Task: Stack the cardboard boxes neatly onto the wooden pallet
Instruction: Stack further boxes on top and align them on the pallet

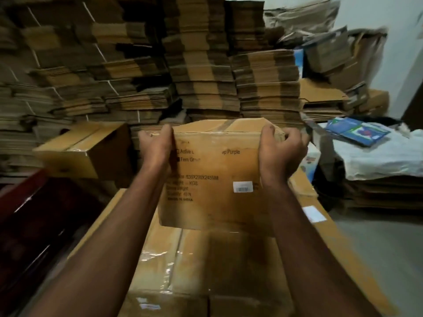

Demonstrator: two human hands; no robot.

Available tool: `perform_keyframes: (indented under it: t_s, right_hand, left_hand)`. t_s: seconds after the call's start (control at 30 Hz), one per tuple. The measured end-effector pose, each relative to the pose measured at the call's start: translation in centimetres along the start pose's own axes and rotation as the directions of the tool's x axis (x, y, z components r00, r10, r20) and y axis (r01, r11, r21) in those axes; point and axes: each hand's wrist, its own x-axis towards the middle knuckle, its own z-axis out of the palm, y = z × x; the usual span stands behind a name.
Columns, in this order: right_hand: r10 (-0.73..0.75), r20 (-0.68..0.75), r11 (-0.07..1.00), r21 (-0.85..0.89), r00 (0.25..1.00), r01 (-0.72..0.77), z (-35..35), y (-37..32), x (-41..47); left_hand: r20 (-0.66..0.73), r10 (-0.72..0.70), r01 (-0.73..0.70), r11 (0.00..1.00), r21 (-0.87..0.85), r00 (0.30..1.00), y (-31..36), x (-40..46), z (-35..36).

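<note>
Box-stacking, somewhere mid-job by the look of it. Printed cardboard box [212, 177] held up in both hands, printed face toward the camera, barcode sticker low on its right. Left hand [155, 147] clamped on the upper left edge with the thumb hooked over the top; right hand [280, 154] curled round the upper right corner, fingers wrapping behind. Both gripping firmly, nothing slack.

Hanging just above a layer of taped boxes [201, 266] already laid flat below, seams and shiny tape facing up. So a base layer down at least, and this one probably starting or adding to the next tier. Not set down yet, bottom edge looks clear of the layer underneath, though hard to swear to with the blur.

Wooden pallet itself: not visible, presumably buried under that bottom layer. Can't confirm.

Still to go: another sealed carton [84, 149] sitting off to the left, tilted and well apart from the stack, likely next in line. How many more beyond that, no telling from here.

Elsewhere: wall of flattened cardboard bundles [183, 65] piled high behind, white sheet [375, 156] over a pile at right with a blue packet [357, 131] on top.

Neatness so far decent, bottom boxes butted close together.
</note>
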Motion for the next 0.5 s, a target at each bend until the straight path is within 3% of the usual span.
perform_keyframes:
  t_s: [0.23, 0.5]
  right_hand:
    - [0.132, 0.119, 0.991, 0.002, 0.984, -0.134, 16.6, -2.8, -11.1]
    - [0.109, 0.227, 0.994, -0.041, 0.968, -0.102, 31.8, -1.8, -15.4]
  left_hand:
    - [-0.099, -0.022, 0.035, 0.991, 0.128, 0.995, -0.7, 14.3, -13.1]
    - [-0.198, -0.091, 0.111, 0.990, 0.089, 0.976, -4.9, 27.9, -18.3]
